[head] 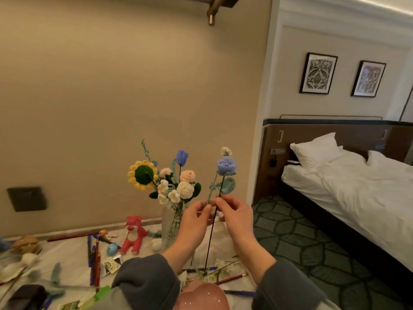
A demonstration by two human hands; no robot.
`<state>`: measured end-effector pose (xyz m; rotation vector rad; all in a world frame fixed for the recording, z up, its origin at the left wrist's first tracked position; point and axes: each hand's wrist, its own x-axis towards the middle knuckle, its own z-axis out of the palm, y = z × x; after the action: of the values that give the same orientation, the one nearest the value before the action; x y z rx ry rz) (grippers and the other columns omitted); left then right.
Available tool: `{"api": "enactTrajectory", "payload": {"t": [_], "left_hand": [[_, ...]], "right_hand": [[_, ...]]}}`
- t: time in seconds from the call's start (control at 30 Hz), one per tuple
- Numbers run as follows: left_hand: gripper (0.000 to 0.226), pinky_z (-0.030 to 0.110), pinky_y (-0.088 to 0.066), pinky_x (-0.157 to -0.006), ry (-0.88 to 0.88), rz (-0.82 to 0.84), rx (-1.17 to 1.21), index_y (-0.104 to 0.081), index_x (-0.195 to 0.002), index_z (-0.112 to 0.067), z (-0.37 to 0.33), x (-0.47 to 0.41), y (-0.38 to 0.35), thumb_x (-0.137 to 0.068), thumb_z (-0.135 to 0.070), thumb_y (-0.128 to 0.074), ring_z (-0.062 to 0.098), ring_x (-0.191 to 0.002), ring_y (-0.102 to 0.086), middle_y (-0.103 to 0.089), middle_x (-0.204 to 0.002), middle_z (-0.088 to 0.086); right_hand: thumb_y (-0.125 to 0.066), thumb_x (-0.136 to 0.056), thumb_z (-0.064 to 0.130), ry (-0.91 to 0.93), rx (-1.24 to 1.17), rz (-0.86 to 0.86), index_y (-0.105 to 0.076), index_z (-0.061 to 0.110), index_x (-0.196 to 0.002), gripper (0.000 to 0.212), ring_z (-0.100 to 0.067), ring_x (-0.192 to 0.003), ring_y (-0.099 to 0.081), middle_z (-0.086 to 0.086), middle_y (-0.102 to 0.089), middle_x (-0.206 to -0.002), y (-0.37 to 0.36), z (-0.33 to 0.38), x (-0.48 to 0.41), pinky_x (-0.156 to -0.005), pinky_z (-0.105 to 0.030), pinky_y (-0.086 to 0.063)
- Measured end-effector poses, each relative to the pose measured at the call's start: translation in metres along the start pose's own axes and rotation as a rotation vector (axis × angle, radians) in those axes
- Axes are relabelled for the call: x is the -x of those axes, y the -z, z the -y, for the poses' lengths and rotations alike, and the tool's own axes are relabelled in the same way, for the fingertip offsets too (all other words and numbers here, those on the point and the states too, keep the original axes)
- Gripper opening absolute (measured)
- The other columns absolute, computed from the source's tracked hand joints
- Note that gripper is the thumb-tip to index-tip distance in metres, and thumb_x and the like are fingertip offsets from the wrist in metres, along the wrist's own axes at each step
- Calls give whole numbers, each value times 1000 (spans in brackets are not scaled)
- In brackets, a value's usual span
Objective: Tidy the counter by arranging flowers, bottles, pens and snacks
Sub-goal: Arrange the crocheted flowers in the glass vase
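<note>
My right hand (234, 214) pinches the dark wire stem of a blue crocheted rose (226, 166), held upright above the counter. My left hand (196, 217) pinches a thin teal leafy stem (212, 186) right beside it. Behind my left hand stands a clear glass vase (172, 224) holding a crocheted bouquet: a sunflower (143, 174), a blue tulip (182, 156), pink and white roses. Pens and pencils (95, 258) lie scattered on the white counter (73, 253), with snack packets (110, 266) near them.
A red bear figurine (134, 233) stands left of the vase. A pink round vessel (203, 296) sits at the counter's near edge under my arms. Loose flowers lie at the far left (24, 258). A bed (348, 186) and patterned carpet fill the right.
</note>
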<state>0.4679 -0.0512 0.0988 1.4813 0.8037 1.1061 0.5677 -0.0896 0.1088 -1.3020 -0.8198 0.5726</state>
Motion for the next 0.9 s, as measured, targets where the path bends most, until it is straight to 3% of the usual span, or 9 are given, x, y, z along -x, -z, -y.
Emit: {"api": "enactTrajectory", "payload": {"t": [0.1, 0.23, 0.4, 0.6, 0.77, 0.9], "left_hand": [[24, 28, -56, -73, -146, -69, -41, -68, -94, -28, -16, 4, 9, -99, -15, -48, 16, -77, -63, -67, -87, 6], [25, 28, -58, -74, -227, -120, 37, -66, -109, -25, -45, 7, 22, -100, -14, -45, 11, -73, -60, -64, -87, 1], [30, 30, -55, -64, -309, -186, 96, -61, -117, -31, -90, 5, 46, -101, -15, -42, 5, -54, -56, -53, -56, -9], [31, 20, -44, -50, -322, -226, 126, -63, -117, -25, -131, -4, 69, -101, -11, -40, 7, -48, -45, -45, -52, -7], [31, 20, -27, -43, -320, -245, 210, -64, -117, -17, -151, -15, 80, -100, -9, -39, 6, -47, -30, -37, -63, -6], [30, 17, -27, -38, -427, -280, 217, -61, -117, -17, -167, -26, 82, -102, -16, -36, 4, -45, -30, -39, -64, -6]], "right_hand": [[-69, -88, 18, 87, 9, 11, -68, 29, -88, 10, -14, -85, -69, 2, -73, -88, -4, 20, 3, -71, -32, -58], [-68, -88, 17, 212, -20, 23, -68, 30, -84, 14, -14, -80, -69, 3, -73, -83, -15, 53, 8, -62, -31, -60], [-68, -89, 18, 315, -42, 27, -70, 21, -91, 4, -18, -86, -69, -2, -72, -88, -33, 98, 3, -78, -45, -58], [-68, -89, 17, 392, -92, 56, -67, 25, -81, 11, -22, -83, -69, -4, -72, -84, -56, 146, -2, -75, -42, -58], [-69, -89, 19, 406, -127, 114, -66, 27, -79, 13, -12, -71, -66, 2, -70, -77, -70, 170, -9, -54, -20, -53], [-68, -90, 19, 463, -171, 86, -67, 27, -82, 12, -9, -70, -65, 3, -70, -78, -80, 191, -19, -52, -17, -52]]}}
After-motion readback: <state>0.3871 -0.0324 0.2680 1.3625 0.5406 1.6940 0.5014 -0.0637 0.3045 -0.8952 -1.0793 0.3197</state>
